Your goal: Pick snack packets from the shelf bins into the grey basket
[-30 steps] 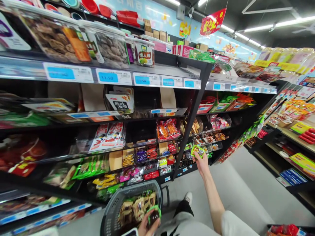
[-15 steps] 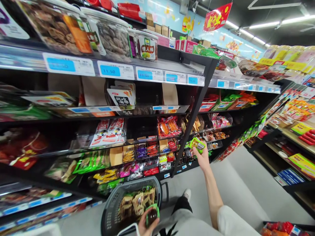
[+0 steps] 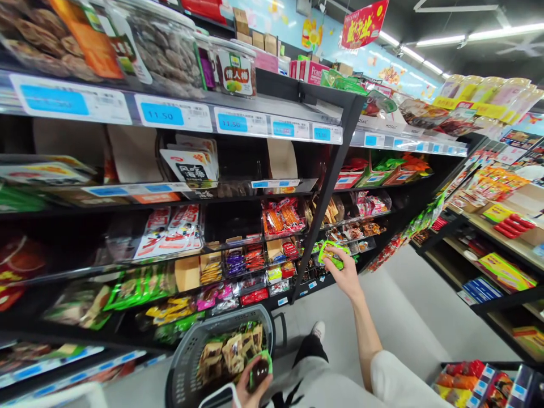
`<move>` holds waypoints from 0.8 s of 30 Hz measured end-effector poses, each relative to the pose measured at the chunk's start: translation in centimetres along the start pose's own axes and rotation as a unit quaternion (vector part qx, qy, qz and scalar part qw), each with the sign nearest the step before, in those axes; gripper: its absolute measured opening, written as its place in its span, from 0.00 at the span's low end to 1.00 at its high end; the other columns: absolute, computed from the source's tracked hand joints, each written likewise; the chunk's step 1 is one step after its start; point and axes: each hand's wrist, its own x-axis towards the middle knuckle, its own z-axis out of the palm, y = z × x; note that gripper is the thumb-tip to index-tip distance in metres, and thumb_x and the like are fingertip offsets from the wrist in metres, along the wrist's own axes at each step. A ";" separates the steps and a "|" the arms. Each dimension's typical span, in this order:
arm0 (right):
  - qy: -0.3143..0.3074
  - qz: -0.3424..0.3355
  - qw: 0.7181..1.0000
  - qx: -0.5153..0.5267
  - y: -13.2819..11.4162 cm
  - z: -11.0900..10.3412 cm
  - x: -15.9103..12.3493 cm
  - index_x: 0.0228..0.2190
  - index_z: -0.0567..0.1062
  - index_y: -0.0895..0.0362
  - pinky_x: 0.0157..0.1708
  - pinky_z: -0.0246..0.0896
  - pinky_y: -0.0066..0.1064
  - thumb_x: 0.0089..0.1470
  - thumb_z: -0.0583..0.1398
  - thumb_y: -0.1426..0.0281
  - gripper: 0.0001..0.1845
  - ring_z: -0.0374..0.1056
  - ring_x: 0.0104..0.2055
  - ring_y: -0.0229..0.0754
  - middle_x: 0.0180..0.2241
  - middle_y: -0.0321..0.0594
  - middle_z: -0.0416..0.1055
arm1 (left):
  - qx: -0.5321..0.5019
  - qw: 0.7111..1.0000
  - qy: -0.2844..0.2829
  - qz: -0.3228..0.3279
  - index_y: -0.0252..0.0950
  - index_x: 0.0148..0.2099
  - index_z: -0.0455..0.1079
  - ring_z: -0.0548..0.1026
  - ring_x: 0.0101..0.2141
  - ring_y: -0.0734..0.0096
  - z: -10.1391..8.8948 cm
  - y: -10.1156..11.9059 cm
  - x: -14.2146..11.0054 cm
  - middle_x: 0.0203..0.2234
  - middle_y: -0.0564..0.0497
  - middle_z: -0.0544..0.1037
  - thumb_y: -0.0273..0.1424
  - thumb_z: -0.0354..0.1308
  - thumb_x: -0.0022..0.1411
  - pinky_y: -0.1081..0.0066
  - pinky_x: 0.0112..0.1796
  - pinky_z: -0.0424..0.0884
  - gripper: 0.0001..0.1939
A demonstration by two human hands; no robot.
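Observation:
My right hand (image 3: pixel 345 276) reaches out to the shelf post and is closed on a small green snack packet (image 3: pixel 331 253), held up in front of the lower shelves. My left hand (image 3: pixel 250 389), at the bottom edge, grips a second green-rimmed packet (image 3: pixel 259 370) over the rim of a grey shopping basket (image 3: pixel 193 354). The basket holds several brown and green snack packets (image 3: pixel 232 351). My leg and white shoe (image 3: pixel 317 330) stand on the grey floor between the two hands.
Black shelving (image 3: pixel 335 170) full of packaged snacks runs along the left, with blue price tags (image 3: pixel 162 114) on its edges. More shelves with goods (image 3: pixel 497 226) line the right. A grey aisle floor (image 3: pixel 408 317) runs between them. Red packets (image 3: pixel 471 379) lie at the bottom right.
My right hand with the green packet has drifted slightly left and stays raised at the shelves. The view has shifted a little. The left hand keeps its packet over the basket.

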 end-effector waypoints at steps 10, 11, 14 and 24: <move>0.023 -0.050 0.998 -0.037 -0.3 0.2 0.1 0.44 0.80 0.54 0.53 0.69 0.43 0.51 0.68 0.65 0.17 0.74 0.47 0.48 0.44 0.44 0.79 | 0.003 1.000 -0.007 0.026 0.44 0.37 0.77 0.74 0.56 0.38 -0.7 -0.8 -0.1 0.41 0.49 0.84 0.42 0.76 0.32 0.54 0.60 0.68 0.26; 0.020 -0.049 0.998 -0.033 -0.3 0.2 0.1 0.45 0.80 0.53 0.53 0.70 0.43 0.51 0.68 0.65 0.17 0.74 0.47 0.48 0.44 0.44 0.79 | 0.004 1.000 -0.005 0.028 0.44 0.37 0.77 0.74 0.56 0.38 -0.7 -0.9 -0.1 0.41 0.50 0.84 0.42 0.75 0.32 0.53 0.60 0.67 0.26; 0.001 -0.038 0.999 -0.032 -0.5 0.0 0.1 0.46 0.79 0.53 0.55 0.68 0.43 0.51 0.69 0.66 0.19 0.74 0.49 0.49 0.46 0.43 0.78 | 0.003 0.999 -0.006 0.034 0.45 0.38 0.78 0.74 0.56 0.38 -0.7 -1.4 -0.1 0.41 0.50 0.84 0.42 0.75 0.33 0.52 0.60 0.67 0.25; -0.056 -0.052 0.996 -0.039 -0.7 -1.8 -0.5 0.55 0.75 0.50 0.58 0.66 0.42 0.49 0.70 0.68 0.31 0.71 0.56 0.50 0.53 0.43 0.75 | 0.027 0.998 -0.065 -0.001 0.43 0.33 0.76 0.76 0.54 0.38 -1.1 -0.3 0.3 0.36 0.49 0.85 0.42 0.76 0.27 0.53 0.60 0.67 0.26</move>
